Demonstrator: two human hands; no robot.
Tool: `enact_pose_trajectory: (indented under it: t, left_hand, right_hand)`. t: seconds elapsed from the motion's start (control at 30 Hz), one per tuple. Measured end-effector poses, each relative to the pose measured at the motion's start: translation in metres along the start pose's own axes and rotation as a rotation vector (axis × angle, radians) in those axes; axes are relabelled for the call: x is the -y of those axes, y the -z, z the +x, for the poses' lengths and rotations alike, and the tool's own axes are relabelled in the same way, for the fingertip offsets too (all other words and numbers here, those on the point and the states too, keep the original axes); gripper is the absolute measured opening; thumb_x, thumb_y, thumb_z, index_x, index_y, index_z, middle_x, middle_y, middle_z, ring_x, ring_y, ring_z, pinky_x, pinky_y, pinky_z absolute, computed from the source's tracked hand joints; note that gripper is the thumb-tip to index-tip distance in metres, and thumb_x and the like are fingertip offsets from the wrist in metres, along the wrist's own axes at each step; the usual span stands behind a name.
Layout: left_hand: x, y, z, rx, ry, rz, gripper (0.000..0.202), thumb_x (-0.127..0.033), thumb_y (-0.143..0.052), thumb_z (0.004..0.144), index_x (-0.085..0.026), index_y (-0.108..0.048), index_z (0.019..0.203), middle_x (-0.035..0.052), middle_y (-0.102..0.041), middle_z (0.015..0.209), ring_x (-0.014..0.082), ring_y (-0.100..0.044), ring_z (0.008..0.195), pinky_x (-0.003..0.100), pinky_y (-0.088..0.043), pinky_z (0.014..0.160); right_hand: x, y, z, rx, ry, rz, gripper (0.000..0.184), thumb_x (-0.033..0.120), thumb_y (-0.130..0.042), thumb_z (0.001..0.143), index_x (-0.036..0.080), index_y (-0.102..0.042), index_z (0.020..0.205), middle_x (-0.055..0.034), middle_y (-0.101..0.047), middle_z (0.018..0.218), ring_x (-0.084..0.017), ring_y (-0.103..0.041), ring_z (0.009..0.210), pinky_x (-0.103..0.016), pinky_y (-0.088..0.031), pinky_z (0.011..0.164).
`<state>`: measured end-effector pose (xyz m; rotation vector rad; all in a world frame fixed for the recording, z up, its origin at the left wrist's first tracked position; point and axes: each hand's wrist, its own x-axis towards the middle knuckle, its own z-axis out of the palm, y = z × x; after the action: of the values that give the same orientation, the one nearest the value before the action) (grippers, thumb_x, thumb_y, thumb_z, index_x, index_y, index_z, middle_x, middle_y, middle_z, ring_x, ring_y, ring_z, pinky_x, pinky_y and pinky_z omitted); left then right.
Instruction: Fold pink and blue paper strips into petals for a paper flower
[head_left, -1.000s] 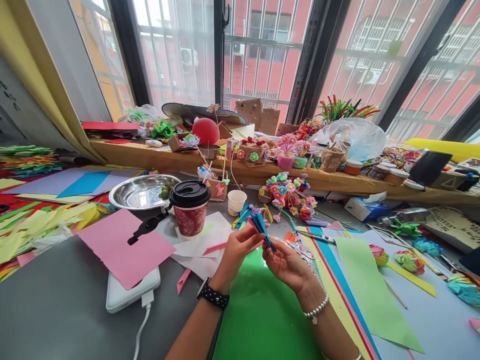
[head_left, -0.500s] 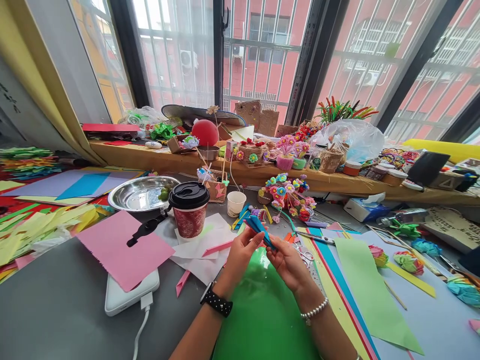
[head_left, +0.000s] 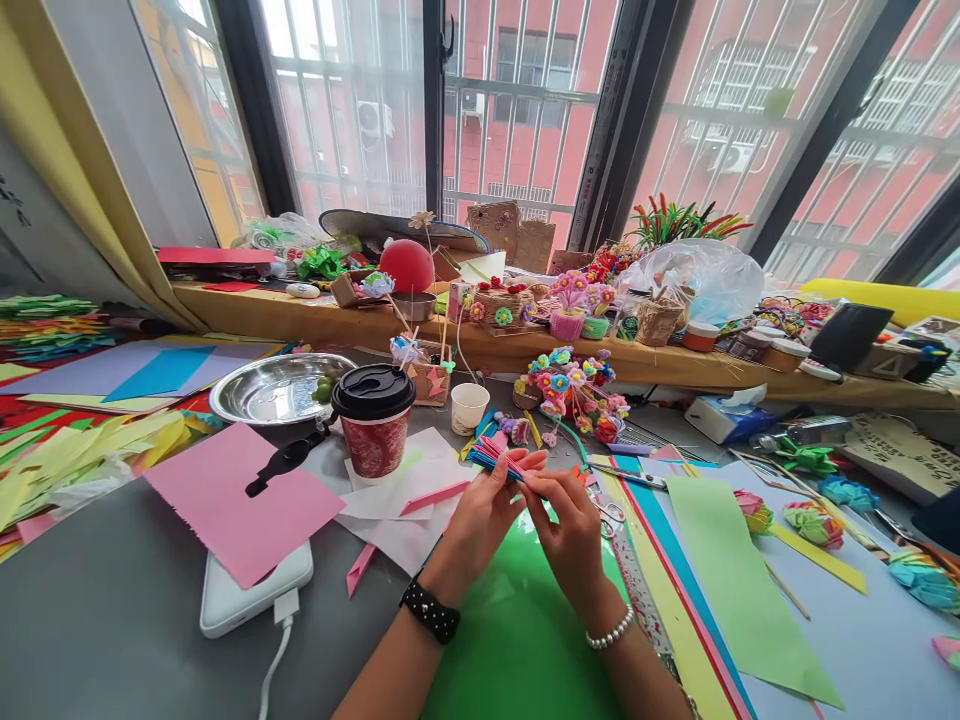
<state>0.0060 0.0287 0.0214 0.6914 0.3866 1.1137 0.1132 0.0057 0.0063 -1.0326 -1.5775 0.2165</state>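
Observation:
A bundle of pleated blue and pink paper [head_left: 496, 455] is held above the desk, its folded edges fanning slightly at the far end. My left hand [head_left: 484, 520] is closed around it, with the thumb on top. The fingers of my right hand [head_left: 566, 525] pinch its near end, and they partly hide that end. Beneath both hands lies a glossy green surface [head_left: 517, 650]. Scissors [head_left: 611, 512] lie just right of my right hand, partly hidden. Left of my left hand, pink folded strips [head_left: 435, 497] rest on white paper [head_left: 405, 475].
A lidded coffee cup [head_left: 373, 430], a small paper cup [head_left: 469, 408] and a steel plate [head_left: 251, 390] stand on the left and middle. Pink paper [head_left: 217, 510] covers part of a white power bank [head_left: 255, 590]. Green paper [head_left: 735, 570] and paper flowers [head_left: 814, 523] lie right.
The paper bundle has turned, so pink folds now show beside the blue. My right hand has rolled over, its fingers now pinching from above. The view has shifted slightly.

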Motion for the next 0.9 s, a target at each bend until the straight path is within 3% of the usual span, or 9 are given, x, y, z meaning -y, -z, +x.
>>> enact_pose_trajectory:
  t: [0.47, 0.7, 0.83, 0.9]
  left_hand:
    - [-0.003, -0.005, -0.004, -0.075, -0.086, 0.121, 0.026, -0.034, -0.054, 0.075, -0.011, -0.06, 0.085, 0.0094, -0.065, 0.087, 0.0194, -0.057, 0.089, 0.031, -0.042, 0.08]
    - [-0.002, -0.004, -0.002, -0.248, -0.096, 0.124, 0.025, -0.035, -0.063, 0.065, -0.014, -0.056, 0.075, 0.0016, -0.062, 0.072, 0.0125, -0.057, 0.071, 0.023, -0.042, 0.067]
    - [-0.007, -0.001, -0.001, -0.25, -0.102, 0.35, 0.03, -0.04, -0.06, 0.066, -0.013, -0.058, 0.078, 0.0018, -0.062, 0.07, 0.0125, -0.055, 0.066, 0.023, -0.04, 0.061]
    - [-0.009, 0.0, -0.001, -0.176, -0.113, 0.497, 0.03, -0.043, -0.057, 0.069, -0.013, -0.06, 0.076, 0.0027, -0.062, 0.069, 0.013, -0.054, 0.065, 0.024, -0.039, 0.062]
  right_hand:
    - [0.005, -0.004, 0.0, 0.0, -0.065, 0.107, 0.009, 0.022, -0.056, 0.075, 0.026, -0.062, 0.081, -0.0044, -0.061, 0.078, -0.018, -0.056, 0.075, -0.032, -0.046, 0.071]
    - [0.009, -0.005, -0.001, 0.068, -0.041, 0.142, 0.01, 0.022, -0.055, 0.075, 0.027, -0.062, 0.082, -0.0057, -0.063, 0.089, -0.02, -0.055, 0.088, -0.035, -0.044, 0.08]
    - [0.011, 0.007, 0.006, 0.114, -0.045, 0.119, 0.006, 0.025, -0.06, 0.072, 0.026, -0.063, 0.077, -0.0059, -0.063, 0.083, -0.02, -0.056, 0.083, -0.036, -0.044, 0.079]
    - [0.01, 0.016, 0.012, 0.043, -0.131, 0.111, 0.006, 0.027, -0.061, 0.071, 0.024, -0.063, 0.065, -0.0049, -0.061, 0.07, -0.019, -0.055, 0.071, -0.036, -0.045, 0.073]
